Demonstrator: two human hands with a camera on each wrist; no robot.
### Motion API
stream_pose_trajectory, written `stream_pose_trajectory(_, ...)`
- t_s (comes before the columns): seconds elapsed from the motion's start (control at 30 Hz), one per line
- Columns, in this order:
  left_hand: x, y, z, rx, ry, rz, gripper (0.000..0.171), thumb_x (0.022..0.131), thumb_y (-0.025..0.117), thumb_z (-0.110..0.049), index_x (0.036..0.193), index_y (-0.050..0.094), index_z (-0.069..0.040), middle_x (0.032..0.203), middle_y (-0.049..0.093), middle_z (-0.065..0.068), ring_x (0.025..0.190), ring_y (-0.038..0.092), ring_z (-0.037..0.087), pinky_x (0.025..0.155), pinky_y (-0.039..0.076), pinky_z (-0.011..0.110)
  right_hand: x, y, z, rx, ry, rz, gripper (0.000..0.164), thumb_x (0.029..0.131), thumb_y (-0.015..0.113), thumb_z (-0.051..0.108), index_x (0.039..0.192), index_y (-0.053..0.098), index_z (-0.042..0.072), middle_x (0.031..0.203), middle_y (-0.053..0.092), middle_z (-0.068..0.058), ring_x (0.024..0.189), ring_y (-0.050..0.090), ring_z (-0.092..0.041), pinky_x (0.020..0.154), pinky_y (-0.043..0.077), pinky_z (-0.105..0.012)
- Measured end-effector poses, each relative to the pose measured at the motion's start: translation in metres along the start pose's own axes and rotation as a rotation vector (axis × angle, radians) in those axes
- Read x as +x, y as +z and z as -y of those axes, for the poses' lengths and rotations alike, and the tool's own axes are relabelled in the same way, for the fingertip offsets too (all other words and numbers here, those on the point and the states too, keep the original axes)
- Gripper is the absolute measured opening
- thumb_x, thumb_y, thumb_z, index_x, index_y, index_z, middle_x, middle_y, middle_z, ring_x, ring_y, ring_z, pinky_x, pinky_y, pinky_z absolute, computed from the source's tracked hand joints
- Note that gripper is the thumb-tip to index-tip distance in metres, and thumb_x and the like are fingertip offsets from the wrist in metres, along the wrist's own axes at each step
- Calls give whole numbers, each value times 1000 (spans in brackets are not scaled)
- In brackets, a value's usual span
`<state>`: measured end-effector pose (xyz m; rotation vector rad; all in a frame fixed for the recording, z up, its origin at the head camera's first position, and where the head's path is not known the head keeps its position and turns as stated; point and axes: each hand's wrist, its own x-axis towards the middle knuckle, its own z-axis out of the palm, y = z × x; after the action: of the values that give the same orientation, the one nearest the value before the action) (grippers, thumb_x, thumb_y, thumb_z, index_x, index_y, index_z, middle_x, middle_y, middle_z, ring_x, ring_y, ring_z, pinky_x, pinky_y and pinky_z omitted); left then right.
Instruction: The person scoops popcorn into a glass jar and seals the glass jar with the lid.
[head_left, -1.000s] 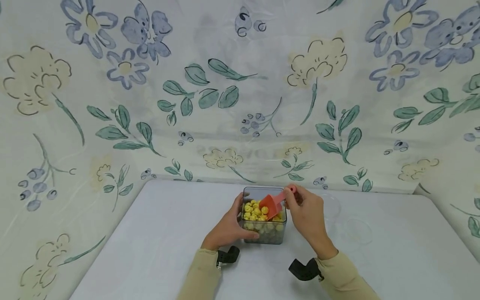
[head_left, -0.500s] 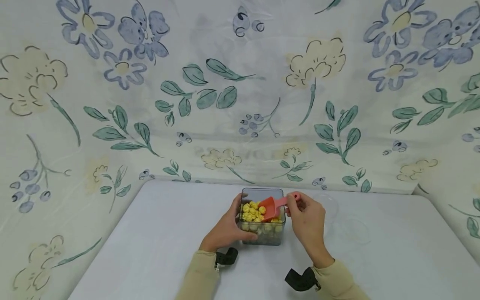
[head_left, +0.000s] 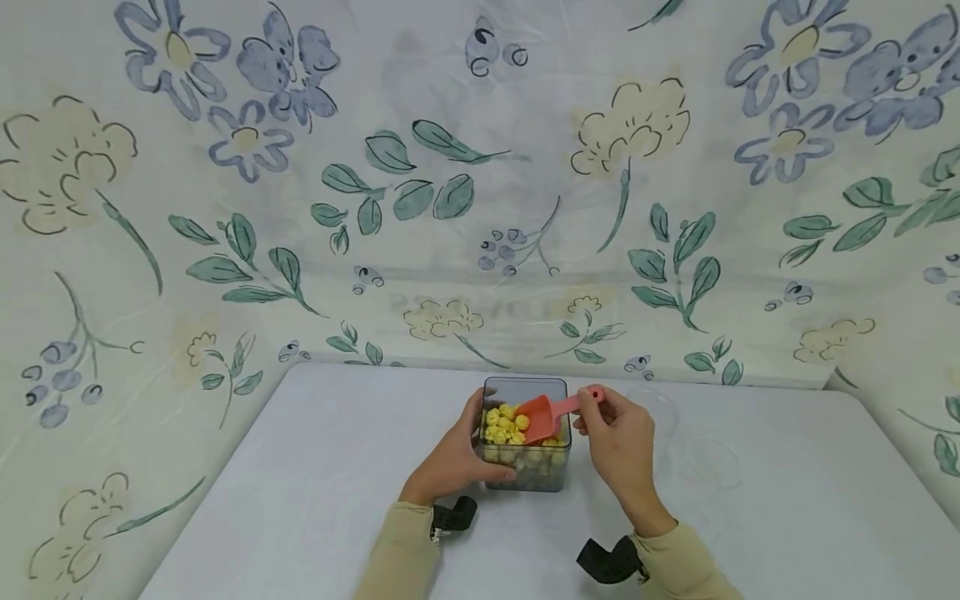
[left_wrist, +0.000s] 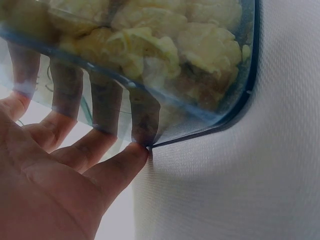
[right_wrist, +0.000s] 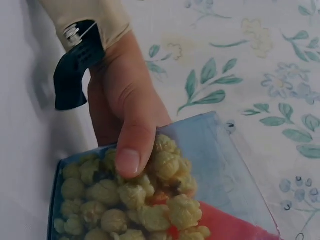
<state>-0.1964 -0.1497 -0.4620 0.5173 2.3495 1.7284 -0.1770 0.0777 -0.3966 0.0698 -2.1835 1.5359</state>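
A clear, smoky square container [head_left: 525, 477], filled with yellow popcorn [head_left: 501, 427], stands near the back of the table. My left hand [head_left: 452, 460] holds it from the left, its thumb across the front wall. In the left wrist view, the fingers of my left hand [left_wrist: 65, 170] show through the clear plastic. My right hand [head_left: 622, 442] pinches the handle of a red scoop [head_left: 540, 418] at the container's right side. The scoop's head is inside the container, against the popcorn. In the right wrist view, only a red part of the scoop [right_wrist: 235, 225] appears, behind popcorn.
Two round transparent pieces [head_left: 712, 464] lie on the white table [head_left: 322, 483], to the right of the right hand. A floral-patterned sheet [head_left: 450, 167] rises behind the table. Black camera mounts [head_left: 609, 560] sit at both wrists.
My right hand has lowered the scoop's handle and moved it slightly right, so the scoop lies flatter. Some popcorn has shifted at the scoop's edge. My left hand keeps its hold on the container.
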Motion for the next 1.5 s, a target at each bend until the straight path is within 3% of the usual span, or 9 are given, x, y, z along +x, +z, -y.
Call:
stream_pose_trajectory(0.1,0,0,-1,-1,6,1,112,62,87,-29,146,12,-34,141,34,-8,125,38,14,98,38,41,0,0,1,-5,14,18,18,89,63,22,85,69,5,63,62,-2,55,59,-11,50,48,-23)
stream_pose_trajectory(0.3,-2,-2,-9,1,-8,11,114,64,86,-23,148,9,-27,144,31,-3,128,36,18,99,37,43,-3,5,8,-83,-111,52,19,90,62,24,85,70,7,58,60,-1,50,50,-10,42,39,-22)
stream_pose_trajectory(0.4,-2,-1,-10,3,-22,11,112,65,86,-21,147,10,-30,144,32,-4,128,36,18,100,35,43,-2,3,7,-42,-61,32,19,90,62,22,83,70,6,59,59,-2,52,53,-11,43,41,-22)
stream_pose_trajectory(0.47,0,0,-2,6,-17,4,112,63,86,-26,145,11,-36,142,33,-8,128,36,16,101,35,43,-1,0,6,-2,-6,22,19,90,62,22,83,70,5,61,61,-3,54,56,-12,45,44,-23)
stream_pose_trajectory(0.6,-1,-1,-2,2,7,2,114,62,87,-29,146,10,-36,141,33,-10,130,34,16,100,36,43,-2,0,4,45,47,6,21,89,63,24,86,70,5,63,62,-4,55,58,-13,49,47,-23)
stream_pose_trajectory(0.87,0,0,-2,16,3,1,115,62,87,-30,147,10,-32,140,34,-10,131,33,16,102,34,44,-9,6,5,-61,-166,14,18,89,63,22,84,70,7,58,57,4,51,51,-9,43,41,-23)
stream_pose_trajectory(1.1,-2,0,-3,27,-33,3,118,63,86,-29,147,4,-36,148,26,-6,137,21,20,105,30,47,-7,2,6,91,17,32,18,90,63,22,83,69,7,62,62,-6,53,57,-14,47,47,-24)
stream_pose_trajectory(1.37,-2,0,-3,13,-38,4,119,64,86,-28,148,1,-32,152,19,3,138,21,22,103,32,48,-9,8,6,53,-27,41,21,89,63,26,81,69,9,62,63,-8,52,57,-17,43,42,-24)
stream_pose_trajectory(1.5,-3,1,-2,14,-34,-2,118,63,86,-32,147,3,-34,149,25,-2,136,25,20,103,32,47,-10,6,7,100,43,71,20,89,63,24,79,68,7,61,60,-14,49,53,-19,40,37,-24)
